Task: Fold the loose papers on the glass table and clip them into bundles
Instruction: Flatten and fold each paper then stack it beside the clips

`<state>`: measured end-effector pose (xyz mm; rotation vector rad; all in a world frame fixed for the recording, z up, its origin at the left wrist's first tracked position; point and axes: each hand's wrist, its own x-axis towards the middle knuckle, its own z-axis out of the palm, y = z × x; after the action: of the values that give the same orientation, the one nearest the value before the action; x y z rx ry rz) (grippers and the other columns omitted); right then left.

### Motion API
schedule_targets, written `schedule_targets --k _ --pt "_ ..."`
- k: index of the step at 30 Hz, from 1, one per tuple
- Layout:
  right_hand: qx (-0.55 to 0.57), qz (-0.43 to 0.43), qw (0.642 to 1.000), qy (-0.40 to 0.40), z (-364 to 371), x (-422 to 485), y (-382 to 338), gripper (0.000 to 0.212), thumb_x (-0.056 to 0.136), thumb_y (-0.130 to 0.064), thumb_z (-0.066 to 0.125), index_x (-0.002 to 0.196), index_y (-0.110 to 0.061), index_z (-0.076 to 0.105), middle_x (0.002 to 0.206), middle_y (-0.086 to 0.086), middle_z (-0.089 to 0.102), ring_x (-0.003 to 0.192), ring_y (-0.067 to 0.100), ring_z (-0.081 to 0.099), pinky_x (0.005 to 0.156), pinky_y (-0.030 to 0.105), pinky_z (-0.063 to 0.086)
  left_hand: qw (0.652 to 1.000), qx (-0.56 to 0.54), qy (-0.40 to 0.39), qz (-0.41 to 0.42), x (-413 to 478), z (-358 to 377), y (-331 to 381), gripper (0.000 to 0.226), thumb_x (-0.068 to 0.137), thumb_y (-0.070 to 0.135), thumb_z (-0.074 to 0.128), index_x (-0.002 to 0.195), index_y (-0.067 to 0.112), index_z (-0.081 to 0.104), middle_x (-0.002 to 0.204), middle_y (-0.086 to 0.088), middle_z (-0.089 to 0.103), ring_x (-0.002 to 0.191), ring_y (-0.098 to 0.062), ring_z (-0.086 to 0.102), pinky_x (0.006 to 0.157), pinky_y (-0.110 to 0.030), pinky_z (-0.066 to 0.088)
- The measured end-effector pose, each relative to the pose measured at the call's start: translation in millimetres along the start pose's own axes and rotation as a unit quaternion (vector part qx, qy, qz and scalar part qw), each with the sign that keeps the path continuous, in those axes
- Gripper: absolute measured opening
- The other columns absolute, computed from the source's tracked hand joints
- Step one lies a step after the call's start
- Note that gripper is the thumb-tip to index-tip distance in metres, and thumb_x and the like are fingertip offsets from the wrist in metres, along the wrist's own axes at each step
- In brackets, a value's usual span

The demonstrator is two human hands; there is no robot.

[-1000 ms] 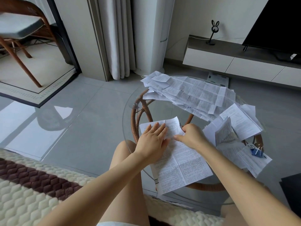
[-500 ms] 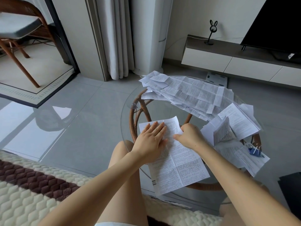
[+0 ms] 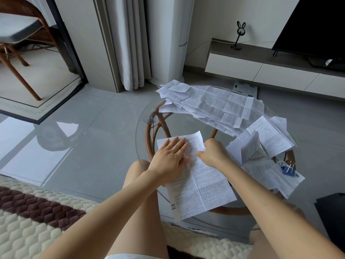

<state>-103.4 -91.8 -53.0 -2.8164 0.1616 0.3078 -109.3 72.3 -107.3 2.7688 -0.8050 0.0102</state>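
Observation:
A printed sheet (image 3: 197, 189) with fold creases lies flat on the round glass table (image 3: 141, 128), near its front edge. My left hand (image 3: 170, 159) presses flat on the sheet's left half, fingers spread. My right hand (image 3: 214, 155) rests on the sheet's upper right with fingers curled and the thumb pointing left; whether it pinches the paper is hidden. A heap of loose creased papers (image 3: 214, 105) covers the far side of the table. More papers (image 3: 261, 144), partly folded, lie at the right. A blue binder clip (image 3: 286, 170) sits on those at the table's right edge.
The glass top rests on a wicker frame (image 3: 151, 135). My bare knees are under the table's near edge. A cream and brown cushion (image 3: 37, 212) is at the lower left. A white TV cabinet (image 3: 261, 66) runs along the far wall, and a dark box (image 3: 332, 212) stands at the right.
Both hands stay on the sheet in nearly the same spots. My left hand's fingers have slid slightly across the paper; the sheet stays put.

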Motion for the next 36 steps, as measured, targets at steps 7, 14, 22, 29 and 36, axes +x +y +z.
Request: schedule_targets --k 7,14,22,29,36 --pt "0.014 0.017 1.0 -0.004 -2 4 -2 0.05 0.089 -0.027 0.062 0.06 -0.016 0.023 0.061 -0.002 0.029 0.062 0.02 0.036 0.044 0.025 0.022 1.0 0.012 -0.009 -0.005 4 -3 -2 0.068 0.095 0.054 0.002 0.153 0.019 0.01 0.159 0.001 0.004 0.146 -0.015 -0.007 0.112 -0.025 -0.019" --pt "0.028 0.022 0.999 0.0 -5 11 -6 0.042 0.088 -0.017 0.061 0.06 -0.013 0.029 0.062 -0.001 0.037 0.069 0.024 0.043 0.045 0.026 0.025 0.999 0.014 -0.028 -0.004 11 -9 -4 0.056 0.103 0.041 0.016 0.153 0.019 0.005 0.159 0.002 -0.001 0.145 -0.015 -0.012 0.114 -0.028 -0.018" --pt "-0.031 0.005 0.999 0.038 -9 -9 -11 0.024 0.092 -0.027 0.059 0.086 -0.005 0.052 0.095 0.014 0.061 0.093 0.032 0.057 0.067 0.029 0.038 0.997 0.055 -0.06 -0.01 11 -9 1 0.07 0.096 0.06 0.014 0.153 0.023 0.0 0.159 0.003 -0.007 0.144 -0.014 -0.017 0.117 -0.035 -0.013" --pt "-0.125 -0.213 0.946 0.211 22 -55 -5 0.032 0.067 -0.031 0.082 0.086 -0.009 0.068 0.085 0.005 0.068 0.083 0.024 0.065 0.09 0.043 0.052 0.994 0.079 -0.075 -0.005 11 -9 2 0.075 0.094 0.063 0.02 0.152 0.024 -0.004 0.159 0.002 -0.011 0.144 -0.016 -0.018 0.117 -0.036 -0.014" --pt "-0.102 -0.238 0.96 0.107 67 -94 34 0.06 0.096 -0.058 0.024 0.132 -0.021 0.055 0.141 0.016 0.047 0.132 0.03 0.042 0.112 0.041 0.028 0.994 0.066 -0.082 -0.008 11 -9 0 0.074 0.089 0.07 0.012 0.151 0.033 -0.003 0.159 0.003 -0.011 0.144 -0.016 -0.018 0.118 -0.038 -0.011"
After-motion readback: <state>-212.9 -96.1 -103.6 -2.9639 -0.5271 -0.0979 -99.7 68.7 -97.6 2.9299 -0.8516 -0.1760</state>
